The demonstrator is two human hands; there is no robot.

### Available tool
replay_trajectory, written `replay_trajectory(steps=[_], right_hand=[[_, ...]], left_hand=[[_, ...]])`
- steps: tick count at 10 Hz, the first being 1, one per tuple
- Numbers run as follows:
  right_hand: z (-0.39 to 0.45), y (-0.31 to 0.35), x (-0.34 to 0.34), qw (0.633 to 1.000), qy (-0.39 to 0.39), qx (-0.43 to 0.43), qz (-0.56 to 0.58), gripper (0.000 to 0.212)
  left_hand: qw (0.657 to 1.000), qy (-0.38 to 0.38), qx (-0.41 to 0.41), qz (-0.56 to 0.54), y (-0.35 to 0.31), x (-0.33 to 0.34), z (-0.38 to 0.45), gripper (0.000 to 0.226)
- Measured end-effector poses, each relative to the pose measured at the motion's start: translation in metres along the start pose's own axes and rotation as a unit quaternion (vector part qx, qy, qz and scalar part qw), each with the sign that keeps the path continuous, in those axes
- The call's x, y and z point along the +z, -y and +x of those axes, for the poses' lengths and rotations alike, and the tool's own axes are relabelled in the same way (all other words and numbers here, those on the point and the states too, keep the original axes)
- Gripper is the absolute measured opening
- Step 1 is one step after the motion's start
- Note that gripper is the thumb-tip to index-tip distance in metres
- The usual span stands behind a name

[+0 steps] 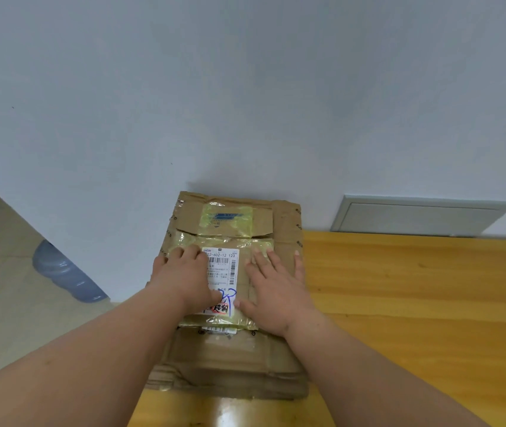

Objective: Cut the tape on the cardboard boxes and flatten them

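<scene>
Flattened cardboard box [230, 359] lies on the wooden desk [415, 303] at its left edge. Left hand [184, 275] and right hand [276, 291], fingers straight, press flat on it beside the shipping label [221, 266]. Yellowish tape [225, 224] beyond, box's far edge touching the wall [245, 87].

A glossy yellow-orange wooden table [415, 303] with visible grain is seen against a pale wall. A flattened brown cardboard box [230, 359], patched with yellowish clear tape and a white shipping label, is laid directly on the table's left end, its far flaps pushed up to the wall and its left edge overhanging the table slightly
</scene>
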State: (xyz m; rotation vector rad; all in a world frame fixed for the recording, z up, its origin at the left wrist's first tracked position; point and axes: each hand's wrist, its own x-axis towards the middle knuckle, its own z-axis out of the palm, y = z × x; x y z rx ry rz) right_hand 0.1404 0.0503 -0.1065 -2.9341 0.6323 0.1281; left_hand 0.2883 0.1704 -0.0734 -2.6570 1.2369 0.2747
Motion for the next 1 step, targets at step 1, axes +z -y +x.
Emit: replay_trajectory(steps=[1], right_hand=[[-0.0131,-0.0128,-0.0094,0.999,-0.03,-0.007,0.013,0.068]], left_hand=[[1.0,-0.027,-0.003,-0.006,-0.0098,-0.0082,-0.0074,0.09]])
